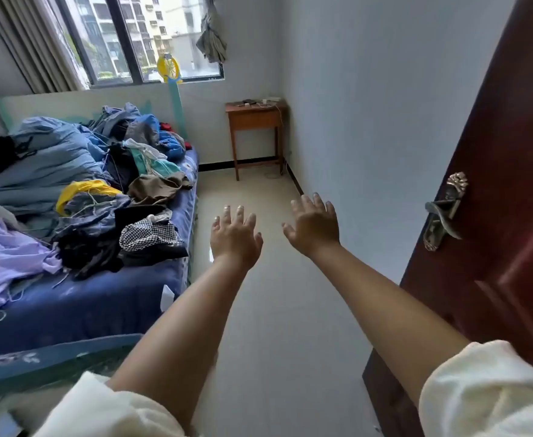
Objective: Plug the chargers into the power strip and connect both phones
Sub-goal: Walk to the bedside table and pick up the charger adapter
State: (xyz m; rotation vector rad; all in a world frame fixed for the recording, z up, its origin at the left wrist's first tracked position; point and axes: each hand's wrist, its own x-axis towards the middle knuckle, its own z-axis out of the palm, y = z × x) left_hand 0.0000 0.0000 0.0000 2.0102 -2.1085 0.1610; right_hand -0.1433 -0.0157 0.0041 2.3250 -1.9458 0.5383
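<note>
Left hand (235, 236) and right hand (314, 227) stretched forward, fingers spread, holding nothing — small wooden table (255, 116) far off, items on it too small to tell.

Left hand (235, 238) and right hand (314, 227) outstretched, empty.

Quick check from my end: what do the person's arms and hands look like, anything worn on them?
Both forearms are bare. Cream-white, loose fabric sleeves are pushed up near the elbows. The left hand and right hand wear no gloves; no rings, watch or bracelets are visible.
</note>
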